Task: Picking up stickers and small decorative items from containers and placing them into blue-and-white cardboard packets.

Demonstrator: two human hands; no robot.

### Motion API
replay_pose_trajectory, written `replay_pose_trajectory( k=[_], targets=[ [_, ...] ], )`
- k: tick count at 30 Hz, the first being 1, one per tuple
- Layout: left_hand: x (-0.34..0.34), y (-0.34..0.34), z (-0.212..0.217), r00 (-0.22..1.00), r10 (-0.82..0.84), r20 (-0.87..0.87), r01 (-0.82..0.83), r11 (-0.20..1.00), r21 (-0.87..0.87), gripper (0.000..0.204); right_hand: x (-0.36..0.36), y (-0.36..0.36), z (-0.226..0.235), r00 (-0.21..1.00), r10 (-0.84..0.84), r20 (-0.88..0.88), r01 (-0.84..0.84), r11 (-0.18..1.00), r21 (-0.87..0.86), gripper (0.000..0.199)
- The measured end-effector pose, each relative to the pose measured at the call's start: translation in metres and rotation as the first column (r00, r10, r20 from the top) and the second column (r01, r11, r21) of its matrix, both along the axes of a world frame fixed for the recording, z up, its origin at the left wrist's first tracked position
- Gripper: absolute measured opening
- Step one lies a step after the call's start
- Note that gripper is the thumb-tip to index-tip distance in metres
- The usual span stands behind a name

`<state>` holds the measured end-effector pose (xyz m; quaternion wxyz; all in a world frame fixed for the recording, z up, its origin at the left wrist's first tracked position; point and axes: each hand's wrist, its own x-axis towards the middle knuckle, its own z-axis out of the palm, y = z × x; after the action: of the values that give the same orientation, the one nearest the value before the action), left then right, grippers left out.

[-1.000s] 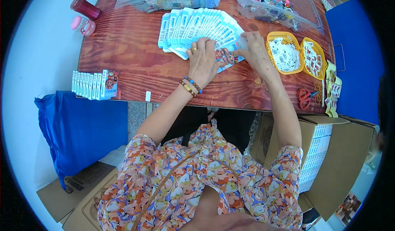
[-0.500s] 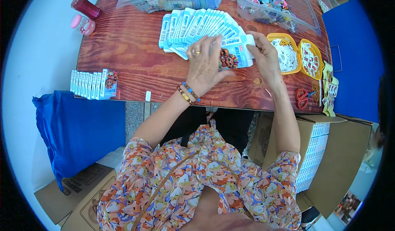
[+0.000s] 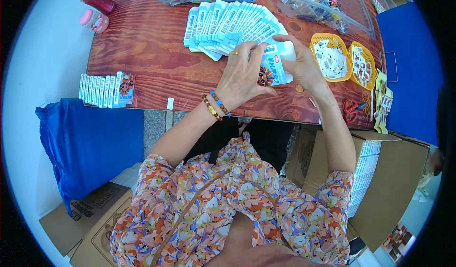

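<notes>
As listed left to right, with the table (image 3: 156, 53) as the clock face: row of boxes (image 3: 125, 89), blue and white, set closely side by side between eight and nine o'clock; unchanged. Fan of flat boxes (image 3: 223, 25), overlapping, at twelve o'clock; left in place. Left hand (image 3: 240, 71), near the centre; fingers laid over the left part of one box, thumb pointing toward four o'clock. Single box (image 3: 274, 63), printed face up, right of centre between both hands; a second ago low against the fan's right end, now tilted, pale flap (image 3: 288, 51) exposed; judged separated and perhaps partly opened out. Right hand (image 3: 306, 68); narrow grip, thumb and fingers holding that box's right end. Two yellow baskets (image 3: 342, 78), three o'clock. Red-handled scissors (image 3: 351, 109), four o'clock; untouched.
</notes>
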<state>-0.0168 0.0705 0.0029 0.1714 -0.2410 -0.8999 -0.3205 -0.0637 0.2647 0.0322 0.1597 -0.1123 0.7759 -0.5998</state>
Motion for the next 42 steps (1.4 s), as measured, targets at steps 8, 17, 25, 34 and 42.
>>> replay_pose_trajectory(
  k=[8, 17, 25, 34, 42],
  targets=[
    [0.007, -0.006, 0.005, 0.973, -0.004, 0.232, 0.0, 1.0, 0.019, 0.098, -0.001, 0.003, 0.002, 0.996, 0.013, 0.084, -0.008, 0.998, -0.059, 0.033],
    [0.004, -0.002, -0.007, 0.957, 0.189, 0.221, -0.228, 0.959, 0.169, 0.082, 0.018, 0.003, 0.007, 0.962, -0.239, -0.135, 0.232, 0.971, -0.067, 0.027],
    [0.008, 0.026, -0.005, 0.948, 0.175, 0.266, -0.261, 0.906, 0.333, 0.083, 0.061, -0.035, -0.03, 0.853, -0.407, -0.326, 0.323, 0.903, -0.283, 0.045],
    [0.016, -0.003, 0.003, 0.832, -0.117, 0.543, -0.27, 0.769, 0.579, 0.048, 0.051, -0.011, -0.015, 0.955, -0.201, -0.217, 0.133, 0.948, -0.289, 0.031],
    [0.027, -0.014, 0.018, 0.749, -0.355, 0.56, -0.222, 0.661, 0.717, 0.041, 0.047, 0.01, -0.006, 0.957, -0.079, -0.278, 0.03, 0.984, -0.175, 0.026]
  ],
)
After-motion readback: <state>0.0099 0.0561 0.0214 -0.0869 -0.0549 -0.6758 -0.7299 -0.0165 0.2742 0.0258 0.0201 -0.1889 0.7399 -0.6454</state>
